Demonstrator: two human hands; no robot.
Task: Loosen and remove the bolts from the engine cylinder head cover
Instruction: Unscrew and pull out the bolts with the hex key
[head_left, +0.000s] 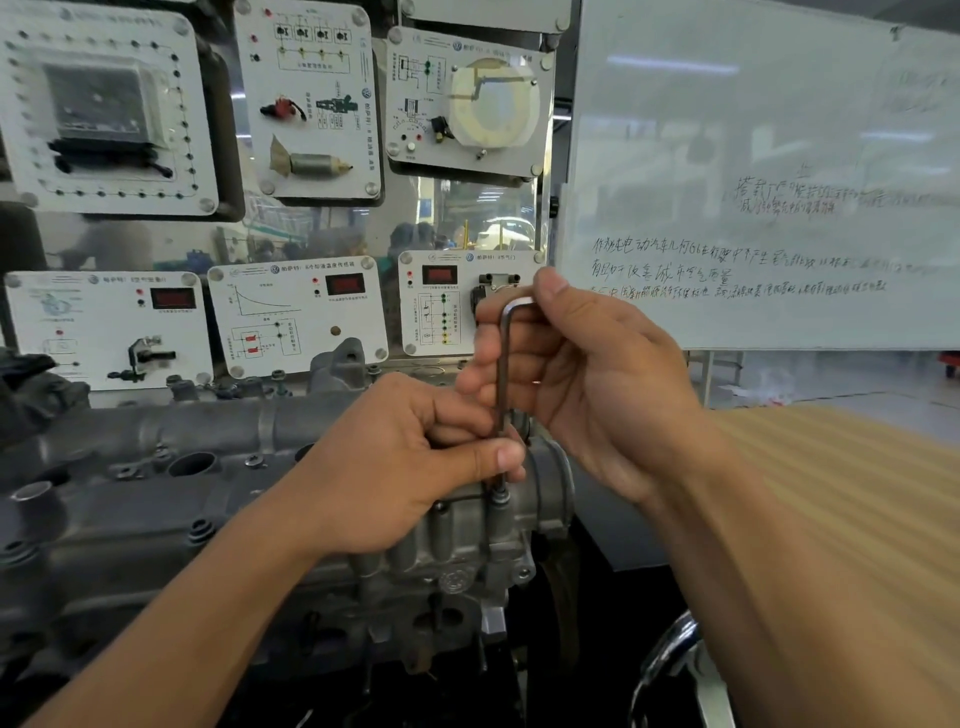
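Grey cast-metal engine cylinder head cover (156, 499) lies across the near left and centre; its right end sits under both hands. Dark steel L-shaped hex key (502, 364) stands upright, its lower tip seated in the small socket-head bolt (500, 496) on the cover's near right corner; bolt still in its boss. Left hand (405, 457) rests on the cover, thumb and curled fingers pinching the key's lower shaft just above the bolt. Right hand (587, 374) is closed round the upper shaft, fingers wrapped, thumb set on the bend at the top. Round open wells (192, 462) in the cover are dark inside; contents cannot be told. Further bolt heads (254, 460) remain seated along the cover.

Behind, far left to centre: white instrument training panels (306, 104) with sockets, red displays and mounted components on a clear screen. Far right: white board (753, 182) bearing handwritten lines. Right of the engine: pale wood-grain tabletop (857, 467); near it, bottom right, a curved chrome piece (670, 654), kind unclear.
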